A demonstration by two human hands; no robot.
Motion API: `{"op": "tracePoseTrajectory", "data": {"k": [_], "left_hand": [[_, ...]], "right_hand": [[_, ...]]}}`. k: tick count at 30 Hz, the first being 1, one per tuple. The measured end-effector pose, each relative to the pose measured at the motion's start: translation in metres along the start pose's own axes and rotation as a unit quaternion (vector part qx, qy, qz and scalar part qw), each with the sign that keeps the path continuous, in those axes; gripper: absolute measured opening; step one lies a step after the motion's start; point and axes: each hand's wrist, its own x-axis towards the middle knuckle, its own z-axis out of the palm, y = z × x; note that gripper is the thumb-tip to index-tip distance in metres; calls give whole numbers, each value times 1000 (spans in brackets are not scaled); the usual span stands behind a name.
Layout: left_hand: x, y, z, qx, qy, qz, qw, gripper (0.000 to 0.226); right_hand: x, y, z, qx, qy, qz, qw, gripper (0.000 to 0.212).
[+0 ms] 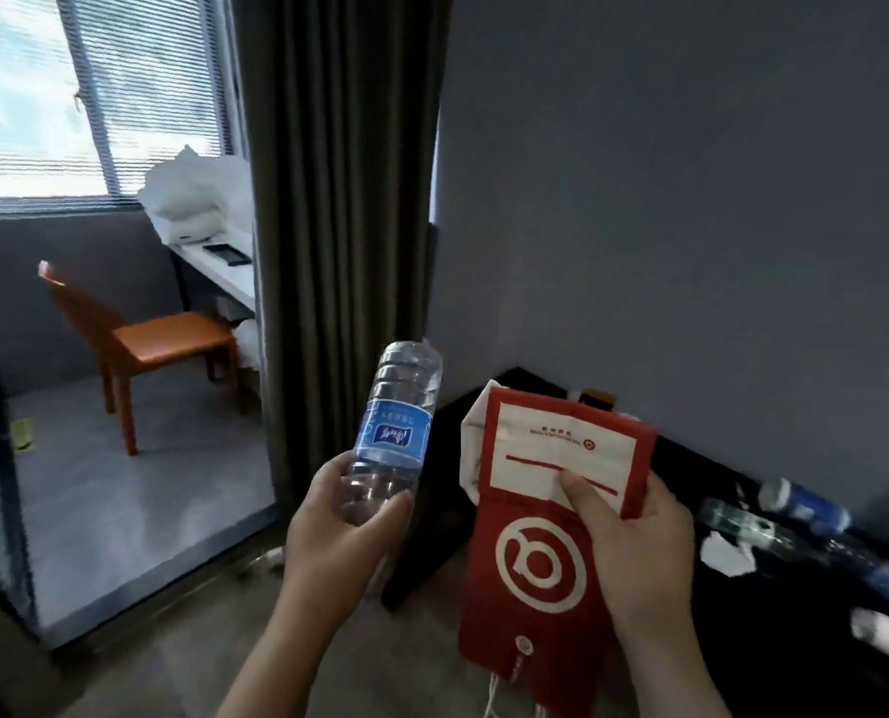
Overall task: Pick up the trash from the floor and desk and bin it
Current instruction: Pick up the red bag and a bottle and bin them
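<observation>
Clear plastic bottle (396, 437), blue-labelled with script too blurred to read, tilts in your left grip (339, 531), fingers curled round one end. Your right grip (634, 551) pinches a red paper bag (541, 562) printed with a white ring logo. Beside it, the dark surface (691, 458) carries more bottles (805, 502) and crumpled white paper (727, 554).

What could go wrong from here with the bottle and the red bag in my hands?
The left hand grips the tilted bottle near one end only, so it could slip. The right hand pinches the red bag, so both hands are full; reaching for the crumpled paper or the loose bottles on the desk may drop something.
</observation>
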Motion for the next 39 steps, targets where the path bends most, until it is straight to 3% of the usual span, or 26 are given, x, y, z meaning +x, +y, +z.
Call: {"op": "tracePoseTrajectory", "data": {"k": [6,12,20,32,39], "left_hand": [[-43,12,51,-19,-182,30,983,42],[-110,28,124,-2,-327,55,944,43],[-255,65,231,-5,-516,113,849,47],[-530,82,360,-36,-670,120,732,53],[-649,81,419,-36,-744,118,657,45]], "right_hand": [[-62,-17,-80,-55,167,-8,984,11],[-124,-35,-176,-129,314,-18,941,19],[-235,-67,-320,-136,490,-39,860,13],[-412,-109,-531,-120,636,-27,762,17],[-482,-104,-618,-122,722,-27,681,20]]}}
